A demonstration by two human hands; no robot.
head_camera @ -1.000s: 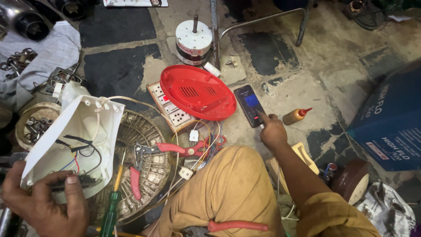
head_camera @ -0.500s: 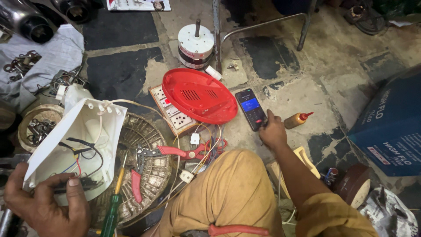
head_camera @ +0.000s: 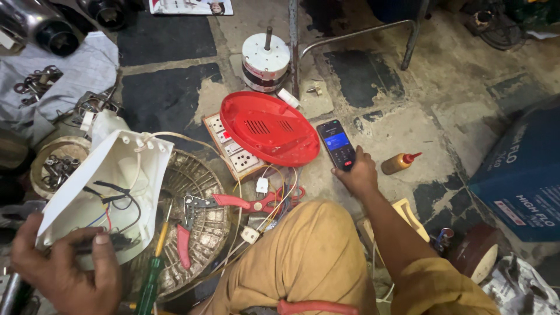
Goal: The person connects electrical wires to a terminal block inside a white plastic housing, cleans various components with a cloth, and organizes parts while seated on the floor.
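Observation:
My left hand (head_camera: 64,271) grips the lower edge of a white plastic housing (head_camera: 108,186) with black, red and blue wires inside, tilted up at the lower left. My right hand (head_camera: 357,175) rests on the floor and touches the bottom of a dark smartphone (head_camera: 336,144) with a lit blue screen. Just left of the phone lies a red oval plastic cover (head_camera: 265,128) on top of a white socket board (head_camera: 233,153). My knee in tan trousers (head_camera: 303,262) fills the lower middle.
A round metal fan grille (head_camera: 195,221) holds red-handled pliers (head_camera: 239,202) and a green-and-yellow screwdriver (head_camera: 153,271). A white motor (head_camera: 265,61) stands behind, by a metal chair leg (head_camera: 350,35). A small yellow bottle with a red tip (head_camera: 399,163) and a blue box (head_camera: 519,175) are on the right.
My right hand has stayed at the phone and my left hand keeps its hold on the white housing. The view has shifted slightly; nothing else moved.

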